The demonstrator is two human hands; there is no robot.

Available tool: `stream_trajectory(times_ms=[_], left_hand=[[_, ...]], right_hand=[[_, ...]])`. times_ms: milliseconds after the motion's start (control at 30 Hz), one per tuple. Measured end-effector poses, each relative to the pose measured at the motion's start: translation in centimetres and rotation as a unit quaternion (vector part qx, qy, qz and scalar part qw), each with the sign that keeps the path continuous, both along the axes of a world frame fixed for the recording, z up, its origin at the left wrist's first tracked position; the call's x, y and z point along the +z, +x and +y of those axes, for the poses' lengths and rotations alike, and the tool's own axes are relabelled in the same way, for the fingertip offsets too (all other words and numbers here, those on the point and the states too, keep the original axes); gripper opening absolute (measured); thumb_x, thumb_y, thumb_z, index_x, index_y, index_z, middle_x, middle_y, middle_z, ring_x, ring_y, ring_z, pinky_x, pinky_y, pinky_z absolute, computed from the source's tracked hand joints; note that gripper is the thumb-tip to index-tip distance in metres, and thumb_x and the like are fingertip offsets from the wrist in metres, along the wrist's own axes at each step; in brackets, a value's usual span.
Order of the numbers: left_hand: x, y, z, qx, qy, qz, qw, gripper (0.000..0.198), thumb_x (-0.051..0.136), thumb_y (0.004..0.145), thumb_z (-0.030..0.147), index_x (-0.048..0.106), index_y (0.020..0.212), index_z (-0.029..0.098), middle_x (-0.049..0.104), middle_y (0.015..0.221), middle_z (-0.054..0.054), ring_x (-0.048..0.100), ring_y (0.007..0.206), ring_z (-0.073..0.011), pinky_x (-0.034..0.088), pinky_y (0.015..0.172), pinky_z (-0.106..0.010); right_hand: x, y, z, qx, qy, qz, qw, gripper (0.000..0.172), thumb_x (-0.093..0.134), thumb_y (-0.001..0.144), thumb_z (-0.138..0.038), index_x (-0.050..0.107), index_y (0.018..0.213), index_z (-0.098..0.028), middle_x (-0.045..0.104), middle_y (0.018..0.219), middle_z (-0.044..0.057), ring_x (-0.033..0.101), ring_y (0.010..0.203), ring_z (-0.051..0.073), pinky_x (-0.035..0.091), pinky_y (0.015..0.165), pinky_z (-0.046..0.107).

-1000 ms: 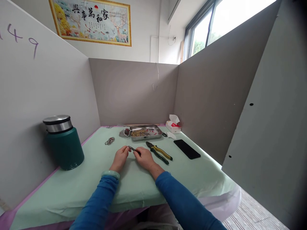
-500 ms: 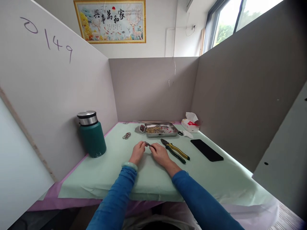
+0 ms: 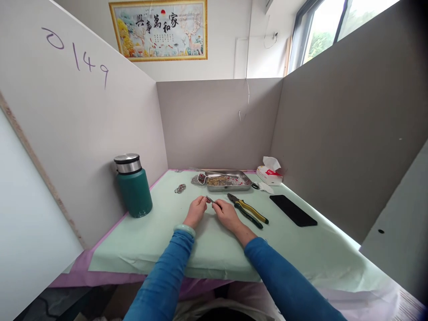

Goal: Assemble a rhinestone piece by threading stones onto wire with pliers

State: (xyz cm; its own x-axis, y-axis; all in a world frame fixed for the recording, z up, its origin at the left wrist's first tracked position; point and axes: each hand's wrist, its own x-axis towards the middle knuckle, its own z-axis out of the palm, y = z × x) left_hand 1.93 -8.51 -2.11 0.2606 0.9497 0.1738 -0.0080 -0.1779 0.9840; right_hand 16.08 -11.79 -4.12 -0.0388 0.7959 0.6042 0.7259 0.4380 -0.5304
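Observation:
Over the middle of the cloth, my right hand [image 3: 228,215] is closed around a slim dark metal tool [image 3: 213,202], perhaps tweezers; its exact kind is too small to tell. Its tip points up and left to the fingertips of my left hand [image 3: 196,211]. Those fingers are pinched together at the tip, and whatever they hold is too small to make out. Just right of my right hand lie combination pliers [image 3: 249,211] with yellow and dark green handles. A small heap of silvery, chain-like pieces [image 3: 180,188] rests beyond my left hand.
A metal tray [image 3: 229,188] of gold, red and clear bits stands behind my hands, beside a bag of dark beads [image 3: 198,179]. A green bottle [image 3: 134,191] stands left. Right are a tissue box [image 3: 269,175] and a black phone-like slab [image 3: 293,210]. Partitions [image 3: 217,125] enclose the table.
The whole view has shifted slightly, so everything appears a little further right. My hands stay together around the tool's tip with almost the same hold.

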Motion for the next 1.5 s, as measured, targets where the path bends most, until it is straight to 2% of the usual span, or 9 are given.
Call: stream_trajectory(times_ms=[267,467,700,900,1067,1167,1367,1500], left_hand=[[-0.15,0.01,0.04,-0.022,0.027,0.015,0.999,0.027,0.048,0.079,0.04,0.057,0.084,0.015,0.039,0.052,0.007,0.027,0.04,-0.0049,0.019,0.039,-0.018],[-0.22,-0.17,0.32,-0.009,0.053,0.03,0.998,0.027,0.048,0.079,0.041,0.059,0.08,0.016,0.034,0.049,0.008,0.025,0.042,-0.0054,0.022,0.042,-0.019],[-0.35,-0.25,0.51,0.011,0.057,0.046,0.997,0.03,0.049,0.076,0.042,0.06,0.08,0.015,0.035,0.051,0.007,0.028,0.044,-0.0075,0.024,0.044,-0.021],[-0.35,-0.12,0.19,0.007,0.041,0.051,0.998,0.034,0.039,0.081,0.039,0.059,0.089,0.013,0.036,0.054,0.007,0.026,0.04,-0.0066,0.021,0.041,-0.021],[-0.51,-0.27,0.39,0.025,0.055,0.075,0.995,0.028,0.041,0.08,0.036,0.06,0.077,0.015,0.033,0.048,0.008,0.027,0.041,-0.0073,0.024,0.044,-0.021],[-0.74,-0.29,0.73,0.045,0.069,0.087,0.993,0.025,0.043,0.079,0.033,0.06,0.071,0.016,0.038,0.048,0.006,0.033,0.044,-0.0085,0.028,0.047,-0.022],[-0.88,0.09,0.64,0.045,0.071,0.093,0.992,0.031,0.042,0.079,0.037,0.063,0.083,0.015,0.043,0.05,0.005,0.035,0.043,-0.0089,0.03,0.047,-0.022],[-0.63,0.03,0.37,0.047,0.061,0.095,0.992,0.031,0.044,0.078,0.04,0.063,0.079,0.014,0.044,0.05,0.005,0.034,0.042,-0.008,0.028,0.044,-0.021]], right_hand=[[0.05,0.1,-0.02,-0.011,-0.002,0.008,1.0,0.025,0.04,0.09,-0.03,0.056,0.074,-0.019,0.058,0.071,0.002,0.053,0.069,0.015,0.036,0.064,0.023],[0.11,0.07,-0.03,-0.008,0.0,0.002,1.0,0.024,0.039,0.09,-0.03,0.058,0.079,-0.019,0.06,0.077,0.003,0.054,0.074,0.016,0.037,0.067,0.024],[0.07,0.06,-0.04,-0.009,-0.007,-0.019,1.0,0.023,0.041,0.09,-0.029,0.058,0.079,-0.019,0.06,0.076,0.002,0.054,0.073,0.015,0.037,0.066,0.023],[-0.05,0.07,-0.02,-0.028,-0.008,-0.041,0.999,0.024,0.04,0.091,-0.029,0.057,0.078,-0.019,0.06,0.075,0.002,0.055,0.072,0.015,0.036,0.066,0.022],[0.03,-0.14,-0.17,-0.047,-0.009,-0.068,0.997,0.023,0.041,0.091,-0.029,0.057,0.079,-0.02,0.061,0.077,0.002,0.055,0.073,0.015,0.034,0.065,0.023],[0.15,-0.43,-0.38,-0.063,-0.007,-0.082,0.995,0.02,0.042,0.091,-0.029,0.057,0.081,-0.02,0.062,0.081,0.004,0.055,0.075,0.016,0.033,0.064,0.024],[0.21,-0.53,-0.55,-0.088,-0.012,-0.083,0.993,0.021,0.041,0.092,-0.029,0.057,0.083,-0.019,0.062,0.083,0.005,0.055,0.076,0.016,0.032,0.063,0.025],[0.1,-0.18,-0.26,-0.083,-0.018,-0.069,0.994,0.023,0.04,0.092,-0.03,0.057,0.082,-0.02,0.062,0.08,0.003,0.055,0.075,0.016,0.033,0.065,0.024]])
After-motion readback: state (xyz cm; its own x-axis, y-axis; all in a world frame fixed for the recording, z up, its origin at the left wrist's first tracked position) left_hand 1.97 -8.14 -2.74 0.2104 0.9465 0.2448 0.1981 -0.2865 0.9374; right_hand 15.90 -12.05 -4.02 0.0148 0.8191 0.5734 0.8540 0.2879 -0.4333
